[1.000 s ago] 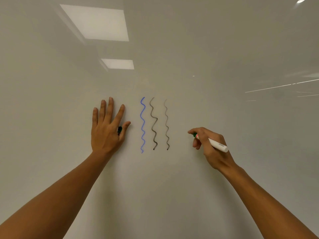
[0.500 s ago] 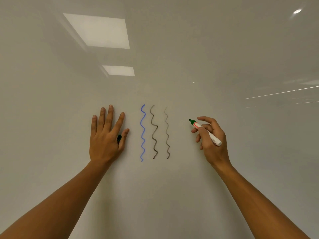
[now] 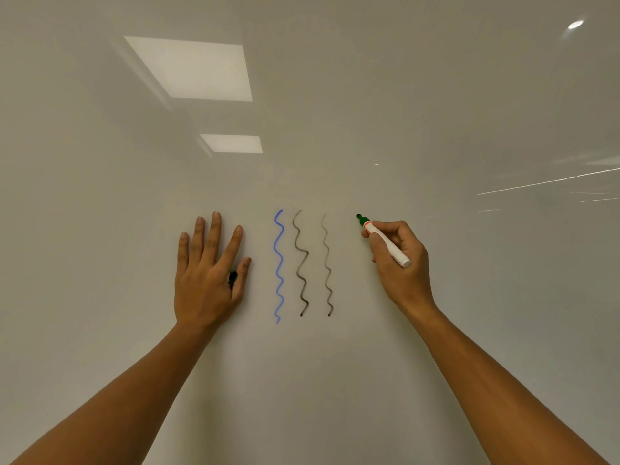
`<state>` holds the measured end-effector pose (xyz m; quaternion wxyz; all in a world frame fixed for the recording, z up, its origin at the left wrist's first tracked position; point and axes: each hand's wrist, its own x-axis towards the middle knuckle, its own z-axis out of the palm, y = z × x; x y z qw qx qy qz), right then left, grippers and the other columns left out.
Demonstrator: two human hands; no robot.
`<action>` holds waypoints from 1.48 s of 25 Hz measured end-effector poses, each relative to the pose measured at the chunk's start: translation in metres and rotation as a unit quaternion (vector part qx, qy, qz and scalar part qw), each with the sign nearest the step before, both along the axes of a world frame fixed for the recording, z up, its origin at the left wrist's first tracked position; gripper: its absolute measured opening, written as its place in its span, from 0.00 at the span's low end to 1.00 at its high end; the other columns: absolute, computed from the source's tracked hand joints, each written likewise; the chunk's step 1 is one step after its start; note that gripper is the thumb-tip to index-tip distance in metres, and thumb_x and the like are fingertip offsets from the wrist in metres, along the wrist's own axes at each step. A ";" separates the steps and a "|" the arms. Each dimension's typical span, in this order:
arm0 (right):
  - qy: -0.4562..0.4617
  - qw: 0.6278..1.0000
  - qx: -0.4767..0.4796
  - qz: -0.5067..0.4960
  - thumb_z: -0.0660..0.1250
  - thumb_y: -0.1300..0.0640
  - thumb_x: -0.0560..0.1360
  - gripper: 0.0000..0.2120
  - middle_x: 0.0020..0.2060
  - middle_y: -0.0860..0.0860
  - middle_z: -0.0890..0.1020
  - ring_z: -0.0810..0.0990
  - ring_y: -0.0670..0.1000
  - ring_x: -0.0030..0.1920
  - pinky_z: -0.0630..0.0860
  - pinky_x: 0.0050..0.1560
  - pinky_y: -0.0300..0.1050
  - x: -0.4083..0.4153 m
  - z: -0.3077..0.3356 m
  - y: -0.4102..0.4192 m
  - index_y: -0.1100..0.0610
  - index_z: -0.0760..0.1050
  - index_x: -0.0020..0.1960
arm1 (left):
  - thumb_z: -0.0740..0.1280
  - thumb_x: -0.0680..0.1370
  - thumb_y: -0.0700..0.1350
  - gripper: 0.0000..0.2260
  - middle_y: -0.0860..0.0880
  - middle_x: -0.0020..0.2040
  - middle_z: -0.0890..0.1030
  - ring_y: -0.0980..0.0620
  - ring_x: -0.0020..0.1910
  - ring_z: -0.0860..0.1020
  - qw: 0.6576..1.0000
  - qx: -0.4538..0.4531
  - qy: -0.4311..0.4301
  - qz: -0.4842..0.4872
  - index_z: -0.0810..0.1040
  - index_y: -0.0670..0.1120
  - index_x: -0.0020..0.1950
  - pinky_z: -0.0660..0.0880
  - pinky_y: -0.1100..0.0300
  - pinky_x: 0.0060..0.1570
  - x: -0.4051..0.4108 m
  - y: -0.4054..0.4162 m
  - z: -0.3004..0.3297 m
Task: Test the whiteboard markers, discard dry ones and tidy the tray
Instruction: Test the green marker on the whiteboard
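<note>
My right hand grips a white marker with a green tip, uncapped, its tip touching the whiteboard to the right of three wavy lines. Those lines are a blue one, a dark one and a fainter grey one. My left hand lies flat against the board with fingers spread, and a dark green marker cap is pinched between thumb and palm. The tray is out of view.
The glossy board fills the whole view and reflects two ceiling light panels at the upper left and a small lamp at the upper right. Bare board surface lies right of the marker tip.
My right hand has risen and turned the marker from pointing away to tip-up, bringing the green tip to the board at the height of the lines' tops. My left hand stays put.
</note>
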<state>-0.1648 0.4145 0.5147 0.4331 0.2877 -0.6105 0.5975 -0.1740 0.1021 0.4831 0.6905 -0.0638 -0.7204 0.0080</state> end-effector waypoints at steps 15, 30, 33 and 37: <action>-0.038 0.995 0.088 -0.029 0.70 0.55 0.77 0.04 0.38 0.46 0.82 0.77 0.50 0.31 0.73 0.28 0.47 -0.001 -0.085 0.003 0.51 0.80 0.52 | 0.56 0.83 0.53 0.23 0.41 0.79 0.58 0.41 0.79 0.53 1.000 -0.003 0.008 -0.008 0.66 0.46 0.77 0.52 0.40 0.76 0.003 0.002 -0.002; -0.202 0.965 0.133 -0.104 0.69 0.47 0.75 0.04 0.37 0.43 0.85 0.83 0.46 0.37 0.81 0.38 0.53 0.029 -0.128 0.011 0.45 0.77 0.43 | 0.56 0.83 0.54 0.24 0.42 0.80 0.55 0.41 0.80 0.51 1.000 0.005 -0.030 -0.006 0.63 0.48 0.78 0.49 0.40 0.77 0.004 -0.001 -0.005; -0.225 0.971 0.071 -0.048 0.68 0.51 0.77 0.04 0.38 0.44 0.86 0.83 0.47 0.37 0.81 0.37 0.50 0.042 -0.118 0.010 0.50 0.78 0.45 | 0.55 0.83 0.56 0.26 0.43 0.81 0.53 0.42 0.80 0.48 0.998 0.002 -0.067 -0.008 0.59 0.49 0.79 0.47 0.40 0.77 0.006 -0.003 -0.005; -0.238 0.971 0.015 0.028 0.68 0.58 0.78 0.04 0.33 0.49 0.81 0.76 0.50 0.30 0.74 0.31 0.45 0.071 -0.126 0.002 0.53 0.73 0.48 | 0.53 0.83 0.56 0.26 0.45 0.81 0.51 0.44 0.80 0.48 0.993 0.019 -0.119 0.001 0.57 0.49 0.80 0.46 0.42 0.78 0.020 -0.001 -0.014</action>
